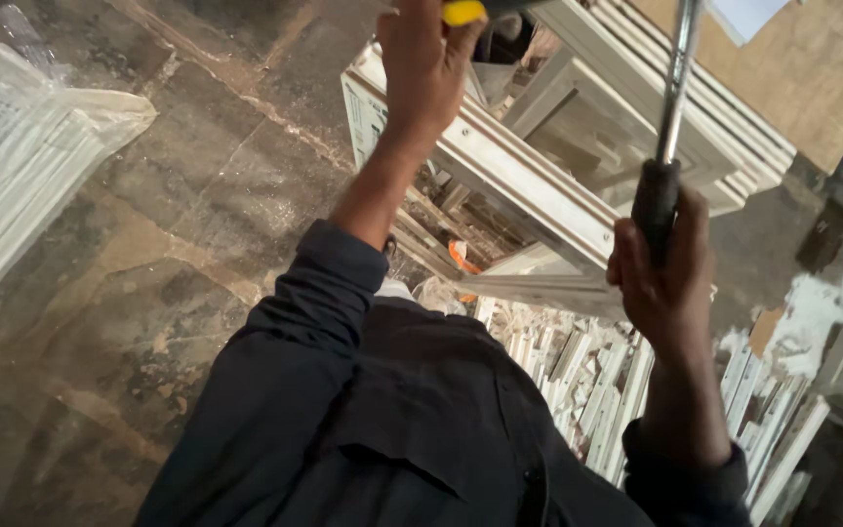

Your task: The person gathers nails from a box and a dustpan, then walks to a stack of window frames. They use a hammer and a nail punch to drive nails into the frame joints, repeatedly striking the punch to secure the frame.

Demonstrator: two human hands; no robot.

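White plastic window frame (539, 185) sections are lying stacked in the upper middle of the frame, resting over a heap of white profile offcuts (587, 381) that is spreading toward the lower right. At the top centre, the left hand (421, 68) is closing around a yellow-ended tool (463, 12), most of which is running out of the picture, and the hand is hovering just over the near rail of the window frame. To the right of centre, the right hand (665, 278) is gripping tight the black handle of a metal bar (673, 107), whose shiny shaft is rising steeply to the top edge in front of the window frame. Dark sleeves and a dark shirt are filling the lower middle. A bundle of white profiles wrapped in clear plastic (21, 166) is sitting at the left edge on the mottled stone floor (178, 254).
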